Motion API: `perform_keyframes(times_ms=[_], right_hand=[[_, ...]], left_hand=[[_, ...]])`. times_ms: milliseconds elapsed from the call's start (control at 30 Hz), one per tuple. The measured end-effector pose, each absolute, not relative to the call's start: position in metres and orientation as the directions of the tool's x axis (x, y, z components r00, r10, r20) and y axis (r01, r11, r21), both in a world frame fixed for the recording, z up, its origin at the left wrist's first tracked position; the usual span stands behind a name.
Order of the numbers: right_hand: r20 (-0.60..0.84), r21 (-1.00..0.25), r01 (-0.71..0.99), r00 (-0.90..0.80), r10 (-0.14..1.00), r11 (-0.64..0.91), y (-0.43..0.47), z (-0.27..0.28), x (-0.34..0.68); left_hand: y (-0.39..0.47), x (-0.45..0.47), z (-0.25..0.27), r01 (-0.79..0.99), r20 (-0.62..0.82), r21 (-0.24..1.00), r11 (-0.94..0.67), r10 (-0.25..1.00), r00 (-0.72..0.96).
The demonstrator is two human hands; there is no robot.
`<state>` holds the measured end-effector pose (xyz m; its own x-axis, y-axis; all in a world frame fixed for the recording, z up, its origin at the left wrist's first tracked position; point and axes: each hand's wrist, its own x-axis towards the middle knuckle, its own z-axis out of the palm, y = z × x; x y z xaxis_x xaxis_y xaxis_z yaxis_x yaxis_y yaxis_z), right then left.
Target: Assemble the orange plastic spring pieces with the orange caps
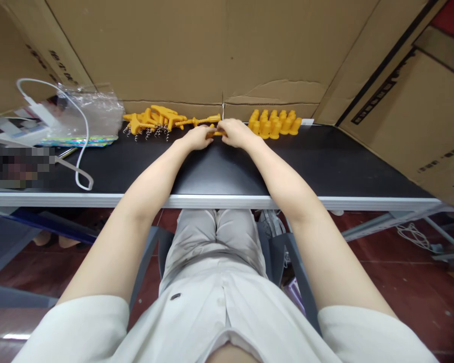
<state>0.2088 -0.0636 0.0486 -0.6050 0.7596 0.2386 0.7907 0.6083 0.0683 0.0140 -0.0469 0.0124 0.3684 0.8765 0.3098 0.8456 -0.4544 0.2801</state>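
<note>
Near the back of the black table, my left hand (200,137) and my right hand (234,132) are close together, fingers closed on a small yellow plastic piece (212,134). Fingers hide most of that piece. Just behind them lies a long yellow plastic piece (202,120) with a ribbed shaft and a wider end by my right hand. To the left is a pile of yellow corkscrews (155,119) with metal spirals pointing towards me. Right of my right hand, several yellow flanged plastic sleeves (274,125) stand upright in rows.
Cardboard walls (227,55) enclose the back and sides of the black tabletop (219,171). On the left lie a clear plastic bag (96,113), a white cable (86,151) and a white plug (41,112). A metal edge (219,201) runs along the front.
</note>
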Motion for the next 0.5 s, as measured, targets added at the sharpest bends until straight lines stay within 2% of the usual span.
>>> perform_keyframes(times_ms=[67,167,333,500], right_hand=[[0.291,0.132,0.759,-0.644,0.707,0.637,-0.063,0.05,0.209],[0.347,0.178,0.742,-0.662,0.665,0.646,-0.063,0.055,0.21],[0.489,0.139,0.797,-0.571,0.659,0.587,-0.066,0.063,0.216],[0.542,0.119,0.845,-0.495,0.679,0.521,-0.068,0.069,0.219]], left_hand=[[-0.054,0.016,0.02,0.905,0.294,0.25,-0.345,0.917,0.268],[-0.065,0.017,0.032,0.93,0.398,0.252,-0.269,0.904,0.154],[-0.078,0.017,0.05,0.891,0.579,0.323,-0.319,0.811,0.08],[-0.08,0.02,0.054,0.882,0.613,0.333,-0.334,0.787,0.067]])
